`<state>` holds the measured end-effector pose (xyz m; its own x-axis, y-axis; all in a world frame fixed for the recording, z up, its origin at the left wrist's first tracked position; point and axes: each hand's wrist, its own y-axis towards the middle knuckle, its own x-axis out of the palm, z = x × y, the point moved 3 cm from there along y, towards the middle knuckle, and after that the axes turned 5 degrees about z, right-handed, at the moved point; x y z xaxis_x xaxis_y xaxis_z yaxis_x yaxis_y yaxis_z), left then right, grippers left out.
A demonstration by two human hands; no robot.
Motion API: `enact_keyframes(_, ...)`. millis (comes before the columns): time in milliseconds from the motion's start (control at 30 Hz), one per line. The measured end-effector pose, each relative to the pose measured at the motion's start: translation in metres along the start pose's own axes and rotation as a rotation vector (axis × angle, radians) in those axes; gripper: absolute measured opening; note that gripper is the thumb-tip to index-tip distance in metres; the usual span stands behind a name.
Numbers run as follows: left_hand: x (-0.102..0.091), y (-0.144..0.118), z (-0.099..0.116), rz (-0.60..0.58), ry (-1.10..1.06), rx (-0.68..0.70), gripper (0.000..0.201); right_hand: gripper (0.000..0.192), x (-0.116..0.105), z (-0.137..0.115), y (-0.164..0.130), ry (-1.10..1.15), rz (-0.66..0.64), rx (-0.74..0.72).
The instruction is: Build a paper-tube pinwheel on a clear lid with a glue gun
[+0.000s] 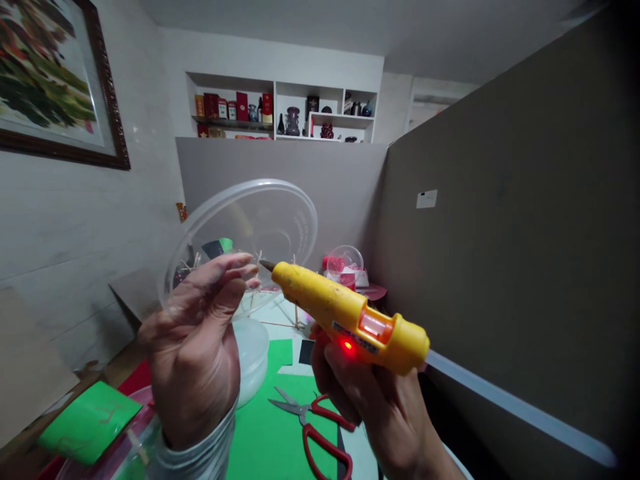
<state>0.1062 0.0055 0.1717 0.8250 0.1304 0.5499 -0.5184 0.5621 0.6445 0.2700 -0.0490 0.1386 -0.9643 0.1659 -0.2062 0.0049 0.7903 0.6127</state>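
My left hand (200, 333) is raised with its fingers closed on a clear round plastic lid (270, 185), tilted up in front of me. Whether a small stick is also pinched at its fingertips I cannot tell. My right hand (380, 400) grips a yellow hot glue gun (325, 297), its small red light lit. The gun's metal nozzle points left, close to my left fingertips. A long translucent glue stick (520, 403) sticks out of the gun's back end. Below, scissors (303, 410) with red handles lie partly spread on green sheet material (265, 433).
A translucent plastic bowl (250, 360) stands behind my left wrist. At lower left lies a curled green piece (90, 421) on a pinkish container. Thin sticks (296, 313) and red items with a clear round piece (345, 263) are farther back. Grey partitions (500, 233) border the right and back.
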Motion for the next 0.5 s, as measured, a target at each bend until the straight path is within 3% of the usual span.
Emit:
enact_keyframes(133,0.000,0.001,-0.007,-0.008,0.001,-0.015,0.015,0.041,0.001,0.003,0.002,0.182,-0.021,0.142)
enact_keyframes(367,-0.003,0.001,-0.018,-0.011,0.003,-0.050,0.012,0.043,-0.001,0.008,0.009,0.067,-0.103,-0.062)
enact_keyframes(500,-0.004,0.001,-0.021,-0.020,0.002,-0.060,0.012,0.039,-0.005,0.012,0.009,0.034,-0.052,-0.013)
